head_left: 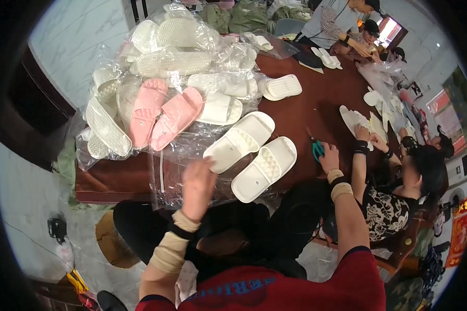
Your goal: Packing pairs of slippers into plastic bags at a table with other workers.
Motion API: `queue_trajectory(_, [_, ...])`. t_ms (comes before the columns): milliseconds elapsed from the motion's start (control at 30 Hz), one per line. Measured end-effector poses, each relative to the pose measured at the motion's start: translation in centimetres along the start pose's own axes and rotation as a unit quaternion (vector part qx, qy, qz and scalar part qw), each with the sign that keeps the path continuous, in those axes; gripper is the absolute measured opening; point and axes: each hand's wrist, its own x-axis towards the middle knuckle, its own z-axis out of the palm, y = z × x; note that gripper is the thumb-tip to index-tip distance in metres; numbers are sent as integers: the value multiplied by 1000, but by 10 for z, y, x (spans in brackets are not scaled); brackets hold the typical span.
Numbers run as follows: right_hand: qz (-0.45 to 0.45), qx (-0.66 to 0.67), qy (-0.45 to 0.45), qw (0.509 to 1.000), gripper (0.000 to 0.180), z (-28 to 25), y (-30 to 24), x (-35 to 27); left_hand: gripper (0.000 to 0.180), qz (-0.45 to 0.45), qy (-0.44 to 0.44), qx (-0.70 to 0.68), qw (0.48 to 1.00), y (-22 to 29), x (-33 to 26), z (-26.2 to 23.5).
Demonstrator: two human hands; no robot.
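L hand (198, 185) lies palm-down, fingers loosely spread, on a clear plastic bag (166, 179) at the near table edge; it presses the film, no closed grip on anything. Fingertips sit just beside the heel of a white slipper (239, 141). R hand (328, 157) is curled over green-handled scissors (316, 149) on the tabletop; looks wrapped round the handles, but can't tell for sure.

A 2nd white slipper (265, 168) lies just right of the 1st, parallel, both sole-side up, btwn the two hands. Behind the bag: pink slipper pair (163, 116) in plastic wrap, w/ a heap of bagged white slippers (174, 49) piled beyond. All sits on a dark red-brown table (316, 103). To the right, a person in a patterned top (392, 210) works on white insoles (354, 119); more ppl at the far end.
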Motion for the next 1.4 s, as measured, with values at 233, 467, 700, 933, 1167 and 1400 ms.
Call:
queue_trajectory(233, [-200, -64, -35, 977, 41, -23, -43, -21, 51, 108, -159, -64, 979, 35, 18, 103])
queue_trajectory(467, [-43, 141, -79, 986, 45, -54, -40, -36, 18, 128, -142, 20, 981, 15, 21, 115])
queue_trajectory(700, [-389, -41, 39, 920, 61, -111, -141, -58, 18, 104, -81, -94, 987, 1, 15, 84])
queue_trajectory(933, [-485, -147, 23, 862, 60, -115, -199, -59, 20, 82, -54, -124, 987, 2, 9, 81])
queue_trajectory(1167, [-483, -131, 47, 865, 50, -97, -199, -48, 19, 72, -53, -131, 987, 1, 11, 76])
queue_trajectory(1400, [-452, -118, 53, 883, 52, -116, -195, -62, 13, 75, -35, -109, 991, -3, 11, 74])
